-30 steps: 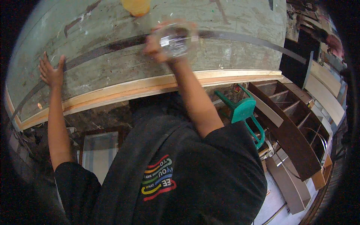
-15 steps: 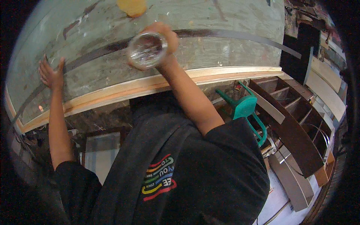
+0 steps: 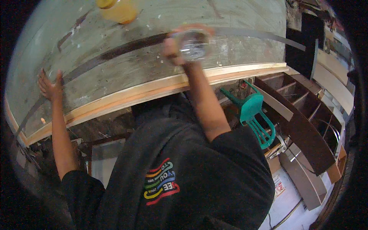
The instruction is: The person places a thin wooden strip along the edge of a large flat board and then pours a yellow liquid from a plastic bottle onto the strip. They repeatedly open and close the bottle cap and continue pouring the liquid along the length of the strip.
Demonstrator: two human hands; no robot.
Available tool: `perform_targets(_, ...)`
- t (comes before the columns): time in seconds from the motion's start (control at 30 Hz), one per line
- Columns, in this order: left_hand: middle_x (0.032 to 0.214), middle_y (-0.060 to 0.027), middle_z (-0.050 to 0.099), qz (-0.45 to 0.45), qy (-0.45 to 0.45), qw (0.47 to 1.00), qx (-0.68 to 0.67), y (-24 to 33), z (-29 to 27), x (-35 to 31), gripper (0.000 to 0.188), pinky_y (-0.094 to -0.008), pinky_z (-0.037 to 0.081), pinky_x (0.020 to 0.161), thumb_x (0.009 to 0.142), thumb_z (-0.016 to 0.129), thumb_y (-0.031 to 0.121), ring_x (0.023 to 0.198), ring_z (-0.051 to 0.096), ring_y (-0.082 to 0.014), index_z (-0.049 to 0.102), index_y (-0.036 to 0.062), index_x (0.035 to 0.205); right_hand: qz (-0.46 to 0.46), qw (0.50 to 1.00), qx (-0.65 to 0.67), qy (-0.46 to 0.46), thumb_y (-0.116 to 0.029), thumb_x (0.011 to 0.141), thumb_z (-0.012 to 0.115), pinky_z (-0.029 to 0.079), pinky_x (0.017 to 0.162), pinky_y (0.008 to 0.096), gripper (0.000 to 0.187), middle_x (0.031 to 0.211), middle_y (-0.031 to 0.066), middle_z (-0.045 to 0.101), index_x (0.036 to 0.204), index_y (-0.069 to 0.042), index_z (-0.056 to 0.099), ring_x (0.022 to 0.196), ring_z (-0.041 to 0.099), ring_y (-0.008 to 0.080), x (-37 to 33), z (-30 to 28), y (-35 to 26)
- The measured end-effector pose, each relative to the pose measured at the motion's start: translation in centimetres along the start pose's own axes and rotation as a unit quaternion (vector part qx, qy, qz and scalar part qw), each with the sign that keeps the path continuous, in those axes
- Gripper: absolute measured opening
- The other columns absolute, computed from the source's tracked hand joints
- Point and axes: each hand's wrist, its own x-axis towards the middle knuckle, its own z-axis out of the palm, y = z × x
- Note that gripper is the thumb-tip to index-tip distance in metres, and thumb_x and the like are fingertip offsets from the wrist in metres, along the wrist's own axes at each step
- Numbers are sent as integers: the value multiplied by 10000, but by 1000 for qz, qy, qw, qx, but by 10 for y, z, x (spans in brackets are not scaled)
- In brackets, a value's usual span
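Observation:
A long, narrow dark brown strip curves across the greenish-grey tabletop. At its left part my left hand rests with fingers spread, the thumb beside the strip. My right hand is closed around a clear, round container, held over the strip right of the middle. Motion smears that hand and the container, and its contents cannot be made out. Beyond the strip stands a jar with a yellow-orange body and a yellow lid, cut off by the upper edge of the view.
Pale wooden edging borders the table's near side. Right of my body are a green plastic chair and a dark brown shelf unit with compartments. Brown and pale boards lie farther right. The strip's right end overhangs the table edge.
My right hand has moved right along the strip with the clear container. My left hand stays by the strip. The view has shifted slightly, showing more of the yellow jar.

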Motion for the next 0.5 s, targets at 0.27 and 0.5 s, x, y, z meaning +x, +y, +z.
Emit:
perform_targets(0.27, 1625, -127, 293, 10, 20, 999, 41, -8, 5, -4, 967, -604, 111, 1183, 779, 593, 809, 1512, 203, -363, 331, 301, 1559, 44, 998, 3, 47, -334, 846, 769, 536, 798, 386, 574, 1051, 101, 560, 1195, -51, 412, 894, 587, 221, 30, -81, 3)
perform_targets(0.5, 1636, -125, 272, 15, 13, 999, 34, -7, 3, 0, 967, -588, 138, 1187, 783, 594, 803, 1517, 197, -362, 324, 301, 1563, 5, 969, 192, 156, -375, 864, 750, 540, 728, 377, 524, 968, 95, 555, 1085, -35, 419, 833, 584, 207, 57, -168, 23)
